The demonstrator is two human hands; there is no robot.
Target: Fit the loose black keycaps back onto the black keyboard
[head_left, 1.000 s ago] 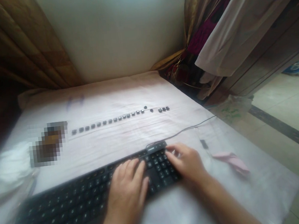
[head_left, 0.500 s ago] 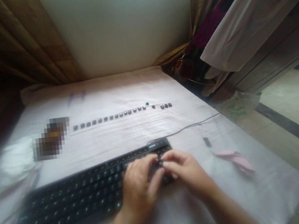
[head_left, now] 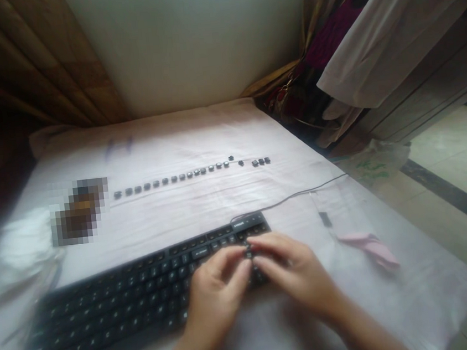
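Note:
A black keyboard lies slantwise on a pale cloth, its cable running off to the right. My left hand and my right hand meet over the keyboard's right end. The fingertips of both hands are bent and pressed together around one dark key. Motion blur hides the exact grip. Farther back, a row of several loose black keycaps lies on the cloth, with a few more at its right end.
A pink object and a small dark piece lie right of the keyboard. A pixelated brown item sits at the left. Curtains and hanging cloths border the back; the cloth's right edge drops to a tiled floor.
My left hand slid right from the middle keys to the keyboard's right end. My right hand curled in, and both sets of fingertips now meet on one key.

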